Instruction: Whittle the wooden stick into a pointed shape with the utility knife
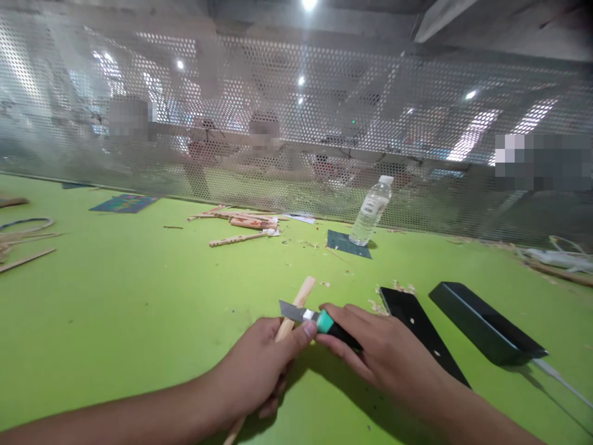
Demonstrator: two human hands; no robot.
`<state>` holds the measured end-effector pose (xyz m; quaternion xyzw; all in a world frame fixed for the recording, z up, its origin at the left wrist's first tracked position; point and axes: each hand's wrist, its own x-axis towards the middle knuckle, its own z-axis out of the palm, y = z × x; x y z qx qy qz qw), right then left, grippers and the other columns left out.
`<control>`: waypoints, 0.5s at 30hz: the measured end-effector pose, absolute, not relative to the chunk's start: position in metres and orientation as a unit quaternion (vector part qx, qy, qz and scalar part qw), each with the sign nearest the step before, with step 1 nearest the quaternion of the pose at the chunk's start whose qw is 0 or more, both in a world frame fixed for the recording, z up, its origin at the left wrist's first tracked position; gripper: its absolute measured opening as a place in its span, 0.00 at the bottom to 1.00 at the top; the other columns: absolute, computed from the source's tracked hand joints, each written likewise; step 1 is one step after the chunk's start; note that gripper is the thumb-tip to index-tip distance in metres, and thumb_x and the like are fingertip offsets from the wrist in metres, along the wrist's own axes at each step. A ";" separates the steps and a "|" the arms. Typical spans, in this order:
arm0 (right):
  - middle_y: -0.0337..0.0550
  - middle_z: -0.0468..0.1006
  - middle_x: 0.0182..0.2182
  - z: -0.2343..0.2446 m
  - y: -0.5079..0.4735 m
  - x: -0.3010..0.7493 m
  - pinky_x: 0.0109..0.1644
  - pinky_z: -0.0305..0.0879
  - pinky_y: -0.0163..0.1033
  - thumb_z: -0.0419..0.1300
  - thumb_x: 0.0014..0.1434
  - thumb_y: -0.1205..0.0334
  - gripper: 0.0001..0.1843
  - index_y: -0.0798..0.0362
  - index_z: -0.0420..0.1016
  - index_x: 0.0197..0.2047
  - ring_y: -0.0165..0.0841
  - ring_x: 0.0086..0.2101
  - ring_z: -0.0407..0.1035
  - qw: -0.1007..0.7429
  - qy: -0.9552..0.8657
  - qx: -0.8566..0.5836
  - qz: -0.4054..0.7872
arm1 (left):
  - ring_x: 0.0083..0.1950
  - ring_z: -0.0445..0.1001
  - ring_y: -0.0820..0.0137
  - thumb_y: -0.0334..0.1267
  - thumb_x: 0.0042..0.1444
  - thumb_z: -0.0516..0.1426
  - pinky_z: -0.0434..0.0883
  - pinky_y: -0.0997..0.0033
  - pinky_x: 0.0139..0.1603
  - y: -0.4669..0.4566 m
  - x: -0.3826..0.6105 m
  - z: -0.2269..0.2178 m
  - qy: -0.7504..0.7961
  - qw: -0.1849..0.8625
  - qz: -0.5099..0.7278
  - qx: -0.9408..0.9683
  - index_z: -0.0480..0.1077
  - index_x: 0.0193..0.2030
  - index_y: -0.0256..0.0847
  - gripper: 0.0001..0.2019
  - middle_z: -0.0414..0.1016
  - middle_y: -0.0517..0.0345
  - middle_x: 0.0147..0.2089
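My left hand (259, 364) is closed around a pale wooden stick (304, 292), whose upper end points away from me and whose lower end shows below the fist. My right hand (375, 337) grips a utility knife (327, 322) with a black and green handle. The knife's blade (290, 311) lies across the stick, just above my left hand. My left thumb is against the knife near the base of its blade. The palms and part of the stick are hidden.
A black phone (417, 327) and a dark boxy device (486, 324) with a white cable lie at right. A water bottle (370, 213) stands on a dark sheet (340, 243). Carved sticks (241, 238), shavings (403, 288) and a patterned card (124, 203) lie before a perforated screen (287, 123).
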<state>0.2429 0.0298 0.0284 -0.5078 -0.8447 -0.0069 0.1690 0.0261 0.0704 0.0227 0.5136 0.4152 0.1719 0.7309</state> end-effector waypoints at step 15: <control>0.50 0.85 0.38 0.025 0.055 0.279 0.35 0.73 0.46 0.44 0.75 0.41 0.29 0.53 0.78 0.47 0.43 0.34 0.80 0.213 -0.746 -0.629 -0.047 | 0.13 0.48 0.82 0.64 0.62 0.59 0.56 0.83 0.09 0.069 0.024 0.017 0.414 0.753 0.185 0.477 0.57 0.30 0.45 0.26 0.55 0.75 0.17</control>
